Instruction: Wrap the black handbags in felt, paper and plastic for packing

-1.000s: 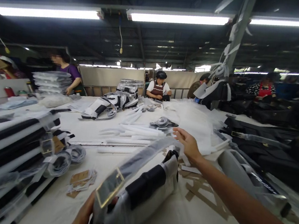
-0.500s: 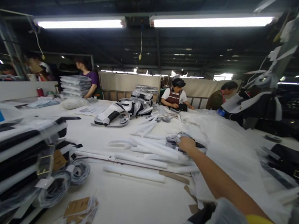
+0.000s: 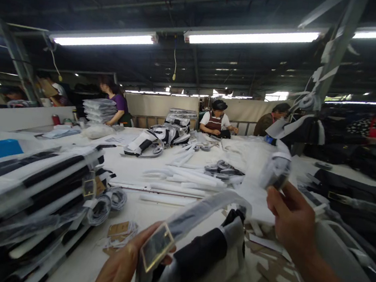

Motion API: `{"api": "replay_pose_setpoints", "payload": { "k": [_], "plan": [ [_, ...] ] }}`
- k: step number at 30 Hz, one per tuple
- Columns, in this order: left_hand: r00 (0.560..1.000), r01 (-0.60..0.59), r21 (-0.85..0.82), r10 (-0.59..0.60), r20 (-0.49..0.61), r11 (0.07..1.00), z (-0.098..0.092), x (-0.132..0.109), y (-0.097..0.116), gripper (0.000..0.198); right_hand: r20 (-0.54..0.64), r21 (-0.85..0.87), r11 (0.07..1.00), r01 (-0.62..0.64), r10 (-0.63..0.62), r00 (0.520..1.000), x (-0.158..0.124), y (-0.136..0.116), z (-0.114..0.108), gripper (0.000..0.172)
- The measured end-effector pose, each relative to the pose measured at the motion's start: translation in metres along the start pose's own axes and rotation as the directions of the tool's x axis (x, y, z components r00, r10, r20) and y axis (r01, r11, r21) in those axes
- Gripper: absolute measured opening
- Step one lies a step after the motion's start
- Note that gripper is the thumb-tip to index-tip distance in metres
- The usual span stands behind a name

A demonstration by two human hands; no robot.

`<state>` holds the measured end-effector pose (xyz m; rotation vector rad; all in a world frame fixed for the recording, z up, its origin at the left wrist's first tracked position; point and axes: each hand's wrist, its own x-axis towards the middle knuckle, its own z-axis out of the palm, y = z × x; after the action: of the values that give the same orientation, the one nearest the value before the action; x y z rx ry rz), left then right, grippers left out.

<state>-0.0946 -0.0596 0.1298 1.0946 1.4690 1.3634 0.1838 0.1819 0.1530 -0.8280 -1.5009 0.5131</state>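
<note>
At the near edge of the surface (image 3: pixel 171 213), just right of the left hand (image 3: pixel 123 269), lies a black bag (image 3: pixel 201 259) partly sheathed in clear film. That hand is closed on the bag's strap end, with the thumb pressed beside the brass buckle (image 3: pixel 156 253). The right hand (image 3: pixel 291 218) is raised off the surface and pinches a coiled strap (image 3: pixel 276 170), still in its wrapper, between thumb and fingertips.

Left of the left hand stands a stack of wrapped bags (image 3: pixel 26 193), which look finished. The bag in hand seems close to that state, though the coil has not yet joined it. More coils wait in a pile (image 3: pixel 222 169) beyond and to the left of the right hand, so plenty appears to be left.

Half a second ago the right arm was stretched out with the hand down on that pile. It has since drawn back and lifted, carrying one coil. The left hand and buckle have come back into view.
</note>
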Motion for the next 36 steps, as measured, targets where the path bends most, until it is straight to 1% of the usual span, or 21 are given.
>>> {"api": "replay_pose_setpoints", "payload": {
  "k": [1,2,3,4,6,7,8,10,13,16,18,20,22,24,27,29,32,34,36],
  "plan": [
    [0.999,-0.031,-0.010,0.031,-0.022,0.999,0.002,-0.003,0.020,0.079,-0.019,0.044,0.999,0.021,-0.020,1.000,-0.025,-0.016,-0.014,0.039],
    [0.998,-0.049,0.005,0.049,-0.026,0.999,0.005,-0.005,0.039,0.081,0.004,0.009,0.998,0.061,-0.061,0.998,-0.049,-0.031,-0.024,0.032],
    [0.999,-0.053,0.051,0.053,-0.003,0.997,0.008,-0.005,0.056,0.078,0.050,-0.021,0.989,0.149,-0.147,0.988,-0.072,-0.044,-0.030,0.027],
    [0.997,-0.061,0.106,0.056,0.051,0.992,0.011,-0.004,0.071,0.073,0.099,-0.038,0.970,0.240,-0.235,0.967,-0.092,-0.055,-0.032,0.024],
    [0.986,-0.058,0.171,0.030,0.163,0.983,0.017,0.000,0.092,0.065,0.191,-0.024,0.926,0.376,-0.365,0.911,-0.124,-0.070,-0.025,0.025],
    [0.981,-0.051,0.175,0.017,0.191,0.983,0.019,0.004,0.099,0.061,0.207,-0.005,0.909,0.417,-0.407,0.890,-0.136,-0.075,-0.017,0.027],
    [0.980,-0.050,0.168,0.015,0.200,0.984,0.022,0.008,0.105,0.058,0.205,0.010,0.897,0.441,-0.434,0.877,-0.145,-0.078,-0.008,0.028],
    [0.981,-0.061,0.145,0.032,0.192,0.988,0.025,0.015,0.113,0.050,0.166,0.022,0.885,0.465,-0.462,0.871,-0.157,-0.080,0.012,0.028],
    [0.974,-0.014,0.099,-0.009,0.227,0.995,0.029,0.021,0.121,0.041,0.134,0.027,0.883,0.469,-0.468,0.874,-0.166,-0.079,0.037,0.031],
    [0.967,0.038,0.102,-0.062,0.248,0.994,0.032,0.021,0.126,0.042,0.141,0.048,0.895,0.443,-0.445,0.884,-0.171,-0.080,0.052,0.032],
    [0.971,0.015,0.145,-0.049,0.236,0.989,0.035,0.018,0.128,0.044,0.137,0.067,0.904,0.422,-0.427,0.894,-0.175,-0.082,0.059,0.032],
    [0.979,-0.027,0.185,-0.012,0.204,0.982,0.038,0.015,0.130,0.045,0.119,0.093,0.909,0.407,-0.416,0.902,-0.177,-0.085,0.065,0.033],
    [0.990,-0.069,0.227,0.038,0.138,0.971,0.041,0.013,0.132,0.044,0.094,0.123,0.912,0.391,-0.403,0.911,-0.178,-0.087,0.070,0.034],
    [0.994,-0.085,0.274,0.063,0.086,0.958,0.043,0.011,0.135,0.042,0.071,0.144,0.923,0.358,-0.370,0.926,-0.178,-0.088,0.075,0.034],
    [0.993,-0.088,0.328,0.057,0.101,0.940,0.043,0.011,0.141,0.041,0.054,0.154,0.932,0.328,-0.339,0.939,-0.177,-0.090,0.081,0.034],
    [0.991,-0.072,0.354,0.027,0.128,0.932,0.040,0.013,0.145,0.043,0.042,0.144,0.928,0.342,-0.351,0.935,-0.177,-0.093,0.083,0.034],
    [0.986,0.003,0.403,-0.069,0.149,0.915,0.033,0.016,0.150,0.051,0.027,0.104,0.914,0.392,-0.396,0.918,-0.175,-0.099,0.083,0.032],
    [0.969,0.062,0.439,-0.159,0.187,0.896,0.029,0.016,0.152,0.053,0.032,0.081,0.908,0.410,-0.414,0.910,-0.174,-0.102,0.082,0.030],
    [0.940,0.110,0.456,-0.242,0.241,0.883,0.026,0.016,0.152,0.055,0.042,0.073,0.909,0.411,-0.414,0.909,-0.173,-0.104,0.082,0.028]
  ]
}}
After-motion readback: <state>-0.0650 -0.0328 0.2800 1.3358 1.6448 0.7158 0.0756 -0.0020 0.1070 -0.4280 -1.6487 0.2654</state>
